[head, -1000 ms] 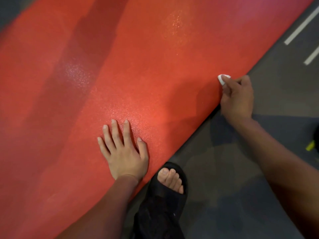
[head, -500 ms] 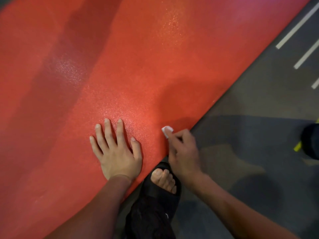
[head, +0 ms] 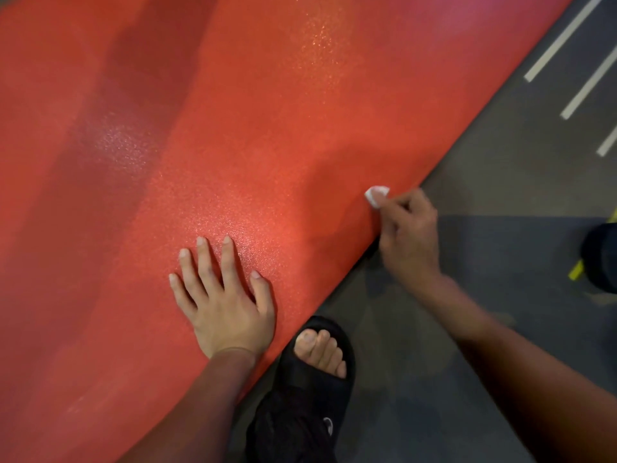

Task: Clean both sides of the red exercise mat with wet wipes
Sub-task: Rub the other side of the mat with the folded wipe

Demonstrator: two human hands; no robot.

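The red exercise mat [head: 253, 128] lies flat on the floor and fills most of the view, its right edge running diagonally. Shiny damp patches show on its surface. My left hand [head: 223, 295] rests flat on the mat with fingers spread, near the edge. My right hand [head: 409, 238] pinches a small folded white wet wipe [head: 375, 194] and holds it against the mat right at its edge.
My foot in a black open-toe sandal [head: 314, 379] stands on the grey floor [head: 500, 182] just off the mat's edge. White floor stripes [head: 564, 38] run at the top right. A dark object with a yellow part [head: 597, 259] sits at the right edge.
My right hand slid the wipe along the mat's edge toward my left hand, then back away up the edge. My left hand stayed flat in place.
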